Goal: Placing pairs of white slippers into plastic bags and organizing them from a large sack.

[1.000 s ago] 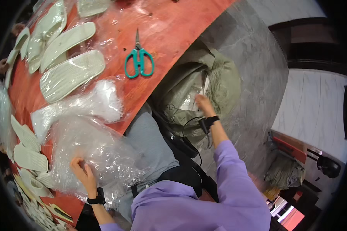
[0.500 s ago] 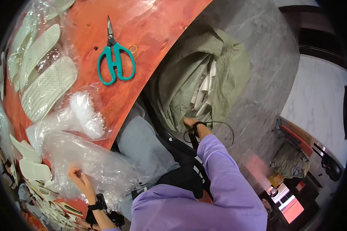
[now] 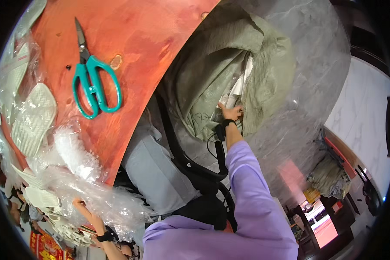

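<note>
My right hand (image 3: 232, 113) reaches into the mouth of a large olive-green woven sack (image 3: 271, 82) on the right, its fingers spread. It touches the pale, flat pieces (image 3: 237, 89) inside, whose kind I cannot make out. Lower left, my left hand (image 3: 87, 214) has its fingers curled at a heap of clear plastic bags (image 3: 104, 201), apparently gripping the film. Whitish woven-textured shoe soles (image 3: 35, 119) lie beside the bags, some wrapped in plastic. A bag of small white bits (image 3: 76, 149) sits near the table's edge.
Teal-handled scissors (image 3: 96, 86) lie on the reddish table (image 3: 147, 26), blades pointing away. A black curved chair frame (image 3: 177, 151) stands between table and sack, above a grey floor (image 3: 314, 78). Another bundled sack (image 3: 329, 180) stands farther right.
My right hand has moved farther into the sack's mouth, and its fingers now show spread. My view has shifted, so the scissors and soles appear farther left. The left hand stays at the plastic.
</note>
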### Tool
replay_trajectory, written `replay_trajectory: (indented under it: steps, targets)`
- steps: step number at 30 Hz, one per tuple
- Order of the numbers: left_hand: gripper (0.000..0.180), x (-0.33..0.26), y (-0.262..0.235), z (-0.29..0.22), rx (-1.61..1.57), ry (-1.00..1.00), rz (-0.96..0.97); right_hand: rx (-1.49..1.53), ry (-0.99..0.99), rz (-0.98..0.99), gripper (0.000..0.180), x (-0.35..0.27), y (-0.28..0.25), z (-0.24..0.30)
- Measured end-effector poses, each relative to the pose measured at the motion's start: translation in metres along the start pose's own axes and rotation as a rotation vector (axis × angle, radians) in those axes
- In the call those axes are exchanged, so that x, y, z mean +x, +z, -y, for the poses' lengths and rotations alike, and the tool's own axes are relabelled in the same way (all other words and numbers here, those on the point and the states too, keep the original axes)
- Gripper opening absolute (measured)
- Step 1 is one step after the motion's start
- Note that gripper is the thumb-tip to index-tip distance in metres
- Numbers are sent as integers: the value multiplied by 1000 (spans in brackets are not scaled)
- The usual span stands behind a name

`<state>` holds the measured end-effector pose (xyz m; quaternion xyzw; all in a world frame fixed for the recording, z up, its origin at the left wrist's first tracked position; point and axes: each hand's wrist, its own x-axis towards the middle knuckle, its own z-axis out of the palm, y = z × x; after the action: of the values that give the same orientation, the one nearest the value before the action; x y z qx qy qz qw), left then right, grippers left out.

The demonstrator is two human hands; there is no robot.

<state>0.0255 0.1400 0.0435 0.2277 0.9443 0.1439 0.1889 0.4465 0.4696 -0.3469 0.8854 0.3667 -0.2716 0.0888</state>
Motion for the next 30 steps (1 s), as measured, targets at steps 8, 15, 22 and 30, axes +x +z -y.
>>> replay_trajectory:
  steps: [8, 15, 22, 30]
  targets:
    - [29, -17, -16, 73, 400, 135, -87, -162, 85, 189, 75, 20, -16, 13]
    - [17, 5, -10, -3, 125, 79, 22, -505, -404, 125, 38, -3, -70, -3]
    - [17, 2, -5, 3, -74, 36, -13, -130, -877, -151, 27, -23, -114, -30]
    - [20, 0, -4, 11, -186, 158, -75, 158, -827, -126, 27, -120, -213, 5]
